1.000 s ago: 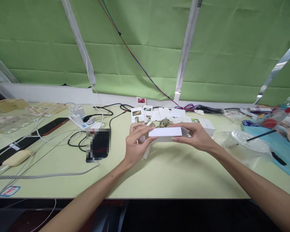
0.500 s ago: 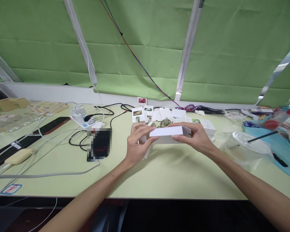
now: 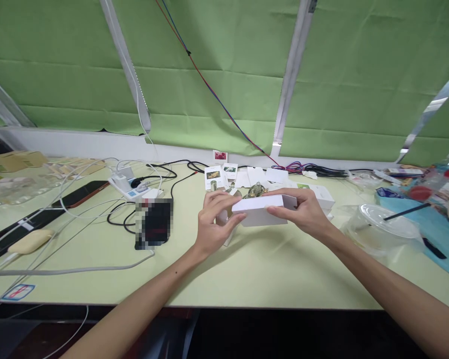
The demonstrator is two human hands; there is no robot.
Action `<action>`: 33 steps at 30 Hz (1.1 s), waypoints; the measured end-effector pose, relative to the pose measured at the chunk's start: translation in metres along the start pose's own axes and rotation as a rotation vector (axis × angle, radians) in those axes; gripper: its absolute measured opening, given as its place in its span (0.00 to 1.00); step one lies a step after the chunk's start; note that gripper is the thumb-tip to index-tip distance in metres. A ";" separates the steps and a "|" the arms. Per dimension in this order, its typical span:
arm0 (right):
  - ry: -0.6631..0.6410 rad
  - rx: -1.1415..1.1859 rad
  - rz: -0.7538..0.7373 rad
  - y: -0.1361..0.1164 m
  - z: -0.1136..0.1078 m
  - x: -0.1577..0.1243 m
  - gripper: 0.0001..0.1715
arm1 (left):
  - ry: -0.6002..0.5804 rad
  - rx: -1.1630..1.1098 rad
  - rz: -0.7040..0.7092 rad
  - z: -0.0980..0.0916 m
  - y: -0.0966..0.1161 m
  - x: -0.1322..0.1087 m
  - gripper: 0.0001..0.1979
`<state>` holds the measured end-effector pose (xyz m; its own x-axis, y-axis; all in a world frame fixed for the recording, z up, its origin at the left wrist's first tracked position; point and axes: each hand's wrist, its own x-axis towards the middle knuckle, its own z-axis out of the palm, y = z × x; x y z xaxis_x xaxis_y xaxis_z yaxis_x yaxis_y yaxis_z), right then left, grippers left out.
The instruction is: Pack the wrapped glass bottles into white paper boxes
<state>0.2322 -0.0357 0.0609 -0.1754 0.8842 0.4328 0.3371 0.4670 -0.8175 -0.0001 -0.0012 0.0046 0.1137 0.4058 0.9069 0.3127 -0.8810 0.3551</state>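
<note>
"What's nearest to you?"

"At the table's front left, a sticker (image 3: 18, 292) with a blue border and a red mark; you can't make out any wording on it."

"And the grip?"

"Your left hand (image 3: 215, 222) has the left end of a white box (image 3: 257, 211), thumb in front, fingers over the far side. Your right hand (image 3: 303, 212) grasps the other end, thumb pressed to the near face. You're holding it in front of you, off the tabletop."

"Which step is that?"

"I'd judge you're working its right end, where a flap (image 3: 289, 202) stands out. The next move probably calls for a light, even pinch from you; thin card could crease."

"Any print on that box?"

"None you can read on the faces turned this way."

"Farther back?"

"Past your fingers sits a shiny greenish-gold object (image 3: 257, 190). To your right, another white carton (image 3: 322, 197) seems to carry faint print, too small to read. Behind stands a card with a yellow picture (image 3: 213, 177), its caption illegible. Farthest, against the wall, you've a red-pictured card (image 3: 220, 155); no brand shows."
</note>
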 end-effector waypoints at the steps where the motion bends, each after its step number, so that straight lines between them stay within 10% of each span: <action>1: -0.001 0.004 0.006 0.000 0.000 0.000 0.17 | -0.003 0.002 0.014 0.000 0.000 0.000 0.12; 19: 0.028 0.153 0.350 -0.003 -0.018 0.011 0.22 | 0.063 0.098 -0.027 -0.001 0.002 0.000 0.09; 33: -0.063 0.367 0.633 0.005 -0.024 0.013 0.22 | -0.038 -0.122 -0.319 -0.004 -0.004 -0.003 0.13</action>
<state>0.2541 -0.0216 0.0719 -0.1066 0.9782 -0.1781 0.0619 -0.1722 -0.9831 -0.0054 0.0007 0.0016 0.0638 0.6721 0.7377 0.2230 -0.7301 0.6459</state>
